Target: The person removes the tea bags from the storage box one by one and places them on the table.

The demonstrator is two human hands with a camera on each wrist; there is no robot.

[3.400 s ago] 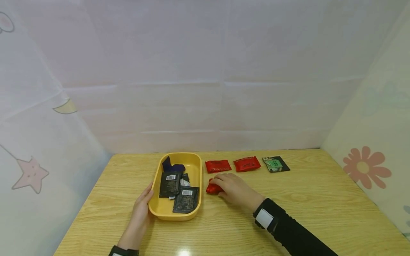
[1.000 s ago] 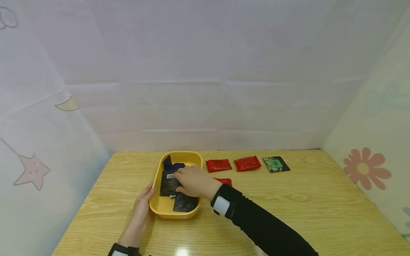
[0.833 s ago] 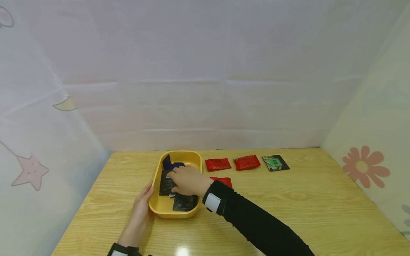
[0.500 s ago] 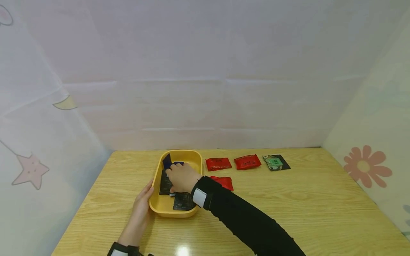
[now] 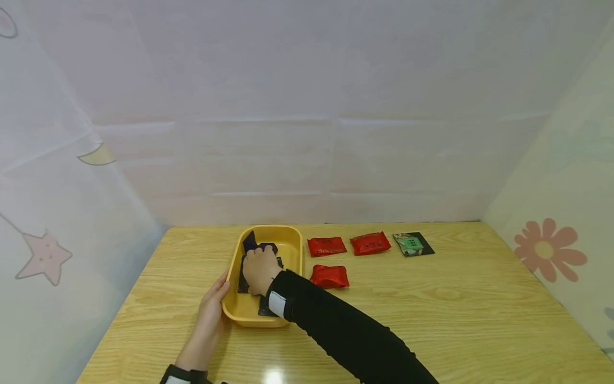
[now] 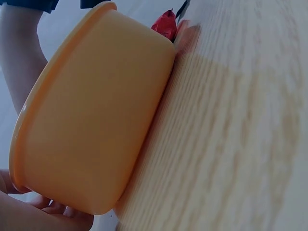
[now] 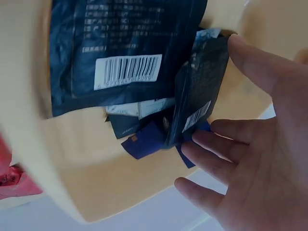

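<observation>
A yellow oblong tray [image 5: 256,322] stands on the table and holds several flat black packets and a dark blue folded piece [image 7: 145,140]. My left hand [image 5: 209,305] grips its left wall, thumb near the rim and fingers bent against the outside in the left wrist view. Inside the tray my right hand [image 5: 260,270] pinches a black packet [image 7: 206,79] by opposite edges, thumb on one and fingertips on the other. That packet is tipped up. Beside it lies another black packet [image 7: 127,45] with a barcode. The head view hides part of the contents behind the right hand.
Right of the tray lie a red packet [image 5: 330,277] nearest to it, two further red packets [image 5: 326,246] [image 5: 370,244] behind, and a black packet with a green picture [image 5: 413,244]. A pale printed sheet stands behind the wooden table [image 5: 455,309].
My right hand has left the near red packet on the table, reached into the tray and shifted leftward onto a black packet. The left hand has stayed on the tray wall.
</observation>
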